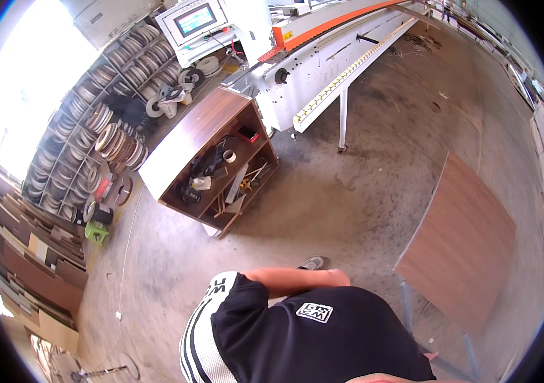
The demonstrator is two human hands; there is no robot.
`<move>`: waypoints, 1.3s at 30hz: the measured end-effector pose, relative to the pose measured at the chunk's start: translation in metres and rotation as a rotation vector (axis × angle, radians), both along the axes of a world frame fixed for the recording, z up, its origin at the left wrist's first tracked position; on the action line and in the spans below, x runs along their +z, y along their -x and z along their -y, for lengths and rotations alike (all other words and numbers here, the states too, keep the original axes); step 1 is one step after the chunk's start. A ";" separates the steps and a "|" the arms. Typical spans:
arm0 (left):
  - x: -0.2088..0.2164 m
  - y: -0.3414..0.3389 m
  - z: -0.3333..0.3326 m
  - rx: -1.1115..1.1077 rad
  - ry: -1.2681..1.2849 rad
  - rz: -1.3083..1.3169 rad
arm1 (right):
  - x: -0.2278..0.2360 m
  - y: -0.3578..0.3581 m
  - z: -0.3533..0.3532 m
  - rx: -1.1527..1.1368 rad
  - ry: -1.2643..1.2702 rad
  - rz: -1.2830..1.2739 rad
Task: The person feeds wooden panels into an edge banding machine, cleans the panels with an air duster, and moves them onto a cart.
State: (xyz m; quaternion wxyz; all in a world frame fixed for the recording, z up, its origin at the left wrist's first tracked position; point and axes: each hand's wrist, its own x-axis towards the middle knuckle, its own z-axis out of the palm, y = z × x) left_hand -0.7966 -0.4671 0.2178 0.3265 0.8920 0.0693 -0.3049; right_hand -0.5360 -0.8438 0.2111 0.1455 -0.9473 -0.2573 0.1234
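Neither of your hands shows plainly. Your left forearm (pixel 297 278) lies bent across your chest, and its hand is hidden behind the black shirt (pixel 323 338). Of your right arm only a strip of skin (pixel 380 379) shows at the lower edge, so I cannot tell whether your hands are apart, together or closed on anything. The thing nearest them is the brown wood-grain panel (pixel 460 246), which lies flat at your right on a thin metal frame (pixel 406 306), its near corner just beside your hip. My judgement is that a sheet this broad wants both hands set wide on opposite edges, palms under the rim, so it cannot twist or tip off the frame. Face it squarely before you lift, rather than reaching sideways across your body. Your shoe (pixel 312 262) stands on bare concrete floor (pixel 361 191), and good footing there will help you pivot. Ahead on the left, well apart from you, an open wooden cabinet (pixel 189 137) holds loose tools and a roll of tape. Past it runs the long white and orange edging machine (pixel 323 70), its roller rail jutting toward you. Keep the panel's corners away from both. The rack of banding rolls (pixel 93 127) and the stacked boards (pixel 29 255) stand farther off on the left.
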 end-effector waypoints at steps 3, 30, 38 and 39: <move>-0.008 -0.018 0.044 -0.009 -0.014 0.083 | 0.003 -0.033 0.033 0.040 0.018 0.054; -0.095 -0.249 0.224 -0.352 -0.221 0.574 | -0.021 -0.106 0.132 0.033 0.050 -0.522; -0.096 -0.260 0.221 -0.446 -0.246 0.579 | -0.031 -0.162 0.172 0.085 0.043 0.286; -0.098 -0.268 0.216 -0.439 -0.232 0.605 | -0.035 -0.174 0.177 0.077 0.077 0.223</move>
